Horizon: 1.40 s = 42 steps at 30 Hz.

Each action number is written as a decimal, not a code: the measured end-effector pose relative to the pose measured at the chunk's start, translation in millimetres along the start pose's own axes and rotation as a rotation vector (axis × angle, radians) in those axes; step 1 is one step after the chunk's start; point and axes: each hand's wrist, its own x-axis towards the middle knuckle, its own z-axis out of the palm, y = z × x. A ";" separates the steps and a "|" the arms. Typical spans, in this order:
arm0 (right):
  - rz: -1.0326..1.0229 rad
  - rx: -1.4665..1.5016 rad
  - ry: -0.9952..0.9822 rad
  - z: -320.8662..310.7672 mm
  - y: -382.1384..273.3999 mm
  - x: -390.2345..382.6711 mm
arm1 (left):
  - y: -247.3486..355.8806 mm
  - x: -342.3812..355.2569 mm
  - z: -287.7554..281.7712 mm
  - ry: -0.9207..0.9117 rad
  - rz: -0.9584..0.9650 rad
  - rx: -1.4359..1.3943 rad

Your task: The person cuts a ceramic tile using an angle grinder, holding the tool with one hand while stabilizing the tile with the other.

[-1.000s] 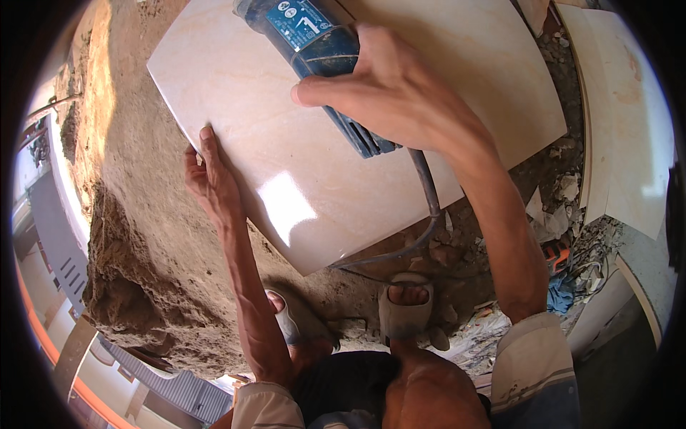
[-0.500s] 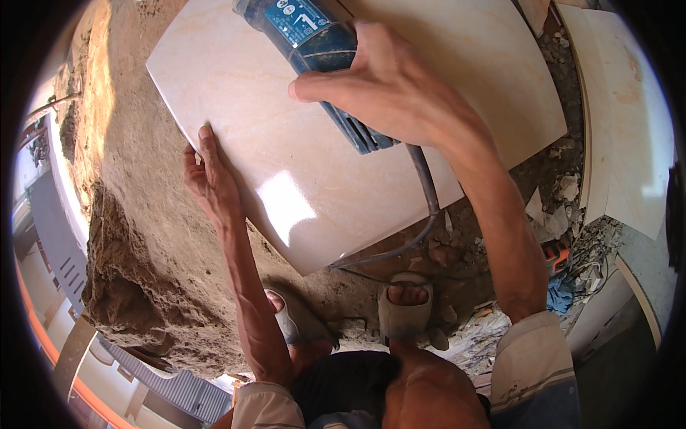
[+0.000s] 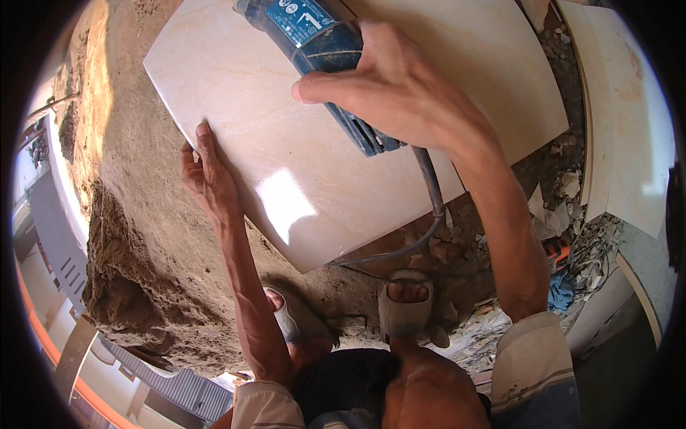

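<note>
A large glossy cream tile (image 3: 243, 93) with faint veining lies flat before me. My left hand (image 3: 209, 175) grips its left edge, thumb on top and fingers curled at the rim. My right hand (image 3: 400, 82) is wrapped around the body of a blue corded angle grinder (image 3: 325, 50) above the tile. The grinder's working end is beyond the top of the view. From its rear, a dark cord (image 3: 431, 186) loops down past the tile's near edge. A thin dark line shows on the tile above the grinder and again at the near edge; between them it is hidden.
Broken rubble (image 3: 564, 186) and an orange-and-black tool (image 3: 557, 252) lie at the right. More pale tiles (image 3: 629, 107) stand beyond. Rough earth (image 3: 136, 264) drops away at the left. My sandaled feet (image 3: 406, 304) are close to the tile's near edge.
My right hand and the grinder have shifted slightly right and down. The tile's left part has edged a little left with my left hand, and the dark line at the near edge shows more clearly.
</note>
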 end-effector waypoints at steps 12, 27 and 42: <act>0.024 -0.001 -0.013 -3.9 -1.3 -8.8 | -2.7 1.6 -1.2 0.000 0.002 -0.003; 0.027 0.035 -0.030 -3.6 4.9 -15.5 | -3.8 3.2 -1.2 0.016 -0.009 -0.011; 0.033 0.007 -0.010 -2.9 7.7 -24.2 | 2.9 -0.1 -2.7 -0.031 -0.051 0.013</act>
